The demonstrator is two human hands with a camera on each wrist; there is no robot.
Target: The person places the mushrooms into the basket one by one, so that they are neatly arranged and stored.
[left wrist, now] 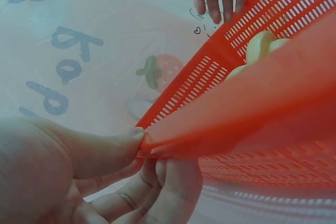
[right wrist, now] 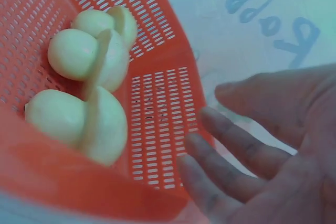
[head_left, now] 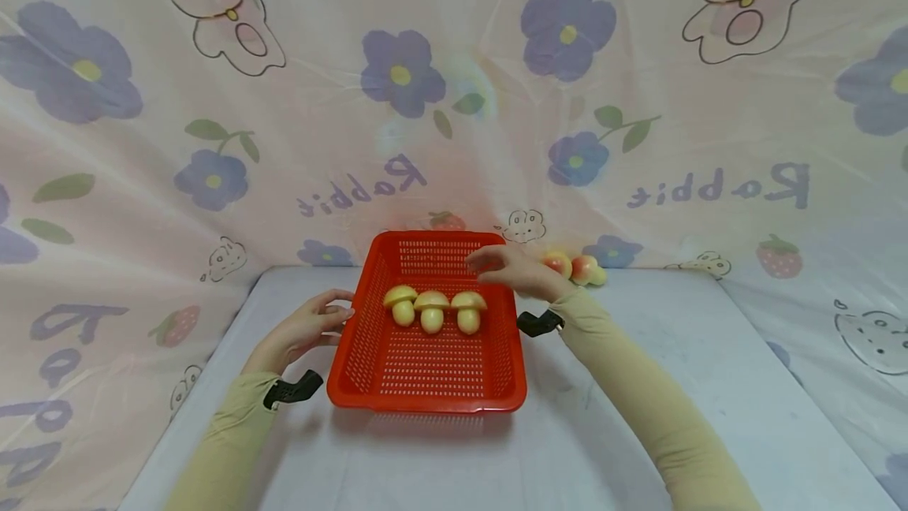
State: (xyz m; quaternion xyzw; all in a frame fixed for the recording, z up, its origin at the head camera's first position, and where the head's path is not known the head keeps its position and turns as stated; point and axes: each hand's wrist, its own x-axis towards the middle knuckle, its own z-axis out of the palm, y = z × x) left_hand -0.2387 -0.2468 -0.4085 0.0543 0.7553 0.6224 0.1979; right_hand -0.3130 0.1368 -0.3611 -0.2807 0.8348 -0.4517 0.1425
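Red slotted plastic basket point(head_left: 426, 402): left hand point(head_left: 305, 330) at its 9 o'clock, thumb and fingers pinching the rim, clear in the left wrist view. Right hand point(head_left: 521, 270) at 2 o'clock, by the rear right rim; fingers loosely apart, gripping nothing; whether a fingertip brushes the rim, cannot tell. Within the basket, slightly toward 12 from centre, three pale yellow mushrooms point(head_left: 432, 314) lie in a row running 9 to 3, caps toward 12, stems toward 6, set close together. Outside, past the right hand at 2 o'clock, two red-and-yellow peach-like fruits point(head_left: 585, 269) at the far edge of the white table point(head_left: 660, 353); pale yellow lump point(head_left: 599, 277) just beside them, too small to name. Rabbit-print cloth point(head_left: 482, 164) at 12, behind everything. Progress, by judgement: placing of these three mushrooms looks done, all inside and neatly ranged, none held. Fruits lie outside the basket, in neither hand's grip; any handling of them would be what is left. Whether they belong in, cannot tell.
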